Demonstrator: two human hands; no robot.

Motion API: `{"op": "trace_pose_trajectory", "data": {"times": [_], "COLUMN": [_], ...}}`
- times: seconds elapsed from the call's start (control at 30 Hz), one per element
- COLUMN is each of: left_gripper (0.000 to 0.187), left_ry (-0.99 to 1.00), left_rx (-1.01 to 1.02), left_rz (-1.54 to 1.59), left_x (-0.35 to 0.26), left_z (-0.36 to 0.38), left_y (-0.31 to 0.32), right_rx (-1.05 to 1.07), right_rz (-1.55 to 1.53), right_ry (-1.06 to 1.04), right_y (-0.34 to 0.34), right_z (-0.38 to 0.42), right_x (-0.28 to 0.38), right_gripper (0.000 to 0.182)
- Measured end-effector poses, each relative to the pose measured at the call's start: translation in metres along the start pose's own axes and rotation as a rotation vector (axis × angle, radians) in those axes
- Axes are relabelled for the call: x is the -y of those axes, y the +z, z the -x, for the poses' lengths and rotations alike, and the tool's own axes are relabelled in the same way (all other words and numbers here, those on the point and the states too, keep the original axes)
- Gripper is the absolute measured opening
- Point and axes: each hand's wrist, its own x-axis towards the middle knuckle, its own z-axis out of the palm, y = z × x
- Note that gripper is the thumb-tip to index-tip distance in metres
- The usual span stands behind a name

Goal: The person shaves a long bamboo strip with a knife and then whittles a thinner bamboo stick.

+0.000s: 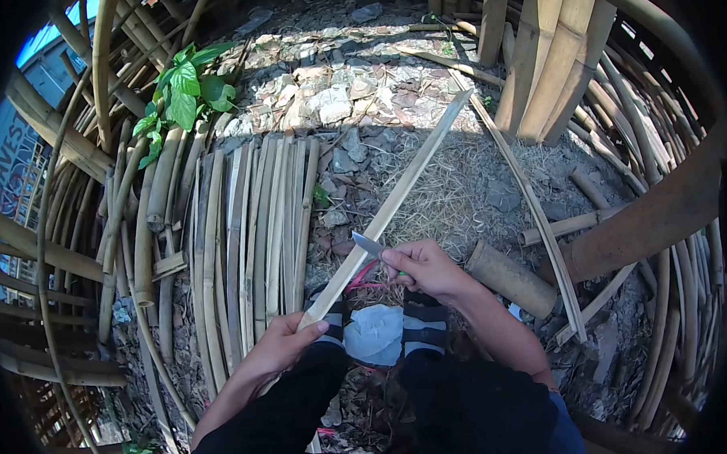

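Observation:
A long split bamboo strip [406,180] slants across the middle of the view, its far end up and to the right. Around its near end my left hand [286,344] is closed, thumb on top. My right hand [424,266] is closed on a knife, its handle mostly hidden by the fingers. The knife's blade [367,244] points left and lies against or just over the strip, about midway along it. Below the hands, between my feet, is a pale whitish lump [374,335], with pink-red string [364,277] just above it.
Split bamboo strips [254,232] lie side by side at left. Another thin strip [533,211] lies at right, near a short bamboo piece [512,279] and a thick bamboo pole [655,214]. Shavings [439,191] cover the ground ahead. A leafy plant [183,93] grows upper left.

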Motion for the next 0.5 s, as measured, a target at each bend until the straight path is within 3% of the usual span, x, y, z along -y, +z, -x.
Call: {"op": "trace_pose_trajectory", "data": {"times": [0.17, 0.27, 0.5], "left_gripper": [0.032, 0.033, 0.029], "left_ry": [0.014, 0.003, -0.015], "left_rx": [0.029, 0.038, 0.020], "left_rz": [0.020, 0.023, 0.036], "left_x": [0.004, 0.000, 0.001], "left_z": [-0.002, -0.001, -0.001], "left_y": [0.000, 0.002, 0.000], "right_rx": [0.035, 0.200, 0.153], "right_rz": [-0.102, -0.019, 0.068], "right_ry": [0.129, 0.148, 0.076], "right_y": [-0.010, 0.017, 0.026], "right_z": [0.006, 0.014, 0.006], "right_x": [0.009, -0.003, -0.020], "right_gripper": [0.036, 0.037, 0.038]}}
